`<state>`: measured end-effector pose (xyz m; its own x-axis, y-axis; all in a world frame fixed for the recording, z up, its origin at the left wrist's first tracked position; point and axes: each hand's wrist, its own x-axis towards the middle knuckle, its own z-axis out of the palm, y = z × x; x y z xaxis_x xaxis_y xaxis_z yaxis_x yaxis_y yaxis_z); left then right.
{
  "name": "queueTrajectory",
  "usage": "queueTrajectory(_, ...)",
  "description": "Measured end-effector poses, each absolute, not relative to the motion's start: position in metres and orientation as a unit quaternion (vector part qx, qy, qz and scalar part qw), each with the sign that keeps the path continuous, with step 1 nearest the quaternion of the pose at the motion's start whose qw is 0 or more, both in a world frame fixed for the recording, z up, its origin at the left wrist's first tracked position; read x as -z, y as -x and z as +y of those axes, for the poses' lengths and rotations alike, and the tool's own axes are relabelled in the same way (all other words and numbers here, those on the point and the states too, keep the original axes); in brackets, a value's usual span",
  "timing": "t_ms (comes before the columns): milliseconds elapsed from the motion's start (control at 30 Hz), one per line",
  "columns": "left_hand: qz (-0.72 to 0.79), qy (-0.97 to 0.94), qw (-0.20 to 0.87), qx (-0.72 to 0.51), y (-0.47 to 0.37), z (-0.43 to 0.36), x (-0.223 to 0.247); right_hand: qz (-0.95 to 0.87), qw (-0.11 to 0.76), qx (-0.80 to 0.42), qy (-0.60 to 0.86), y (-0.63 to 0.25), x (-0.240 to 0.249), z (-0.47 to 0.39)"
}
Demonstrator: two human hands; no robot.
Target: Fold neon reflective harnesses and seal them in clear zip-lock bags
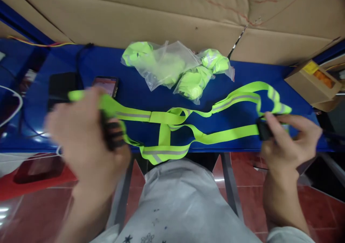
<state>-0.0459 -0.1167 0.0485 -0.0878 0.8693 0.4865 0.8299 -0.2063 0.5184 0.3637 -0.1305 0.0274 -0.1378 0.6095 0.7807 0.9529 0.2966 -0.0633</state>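
Note:
A neon yellow-green reflective strap harness (172, 151) with grey stripes stretches across the blue table, its near loop hanging over the front edge. At the left, my left hand (88, 138), smeared by motion, is closed around the harness strap and a black buckle (111, 133). On the other side, my right hand (291, 138) pinches a black buckle piece (264, 128) at the end of a strap. Another part of the harness curves behind my right fingers.
Clear plastic bags (167, 65) of folded neon straps lie at the table's back, against cardboard (161, 20). A phone (107, 85) and a black box-shaped item (61, 85) are at left, near cables. A small cardboard box (312, 83) stands at right. A red stool (40, 178) is below left.

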Motion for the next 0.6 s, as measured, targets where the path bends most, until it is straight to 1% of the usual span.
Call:
queueTrajectory(33,0.596,-0.721,-0.047,-0.350,0.032,-0.117,-0.049,-0.757,0.355,0.223,0.501,-0.348,-0.031,-0.128)
queueTrajectory(67,0.546,-0.762,-0.092,-0.336,0.016,-0.117,-0.048,-0.795,0.335,0.198,0.466,-0.333,-0.035,-0.126)
queueTrajectory(100,0.514,-0.793,-0.099,-0.313,0.002,-0.117,-0.047,-0.824,0.312,0.166,0.443,-0.318,-0.037,-0.124)
queueTrajectory(200,0.471,-0.835,-0.097,-0.269,-0.033,-0.118,-0.039,-0.857,0.302,0.097,0.406,-0.284,-0.037,-0.121)
queueTrajectory(367,0.462,-0.845,-0.100,-0.249,-0.045,-0.119,-0.030,-0.857,0.311,0.058,0.406,-0.261,-0.027,-0.120)
queueTrajectory(600,0.493,-0.833,-0.112,-0.227,-0.040,-0.117,-0.031,-0.834,0.356,0.113,0.406,-0.262,-0.022,-0.115)
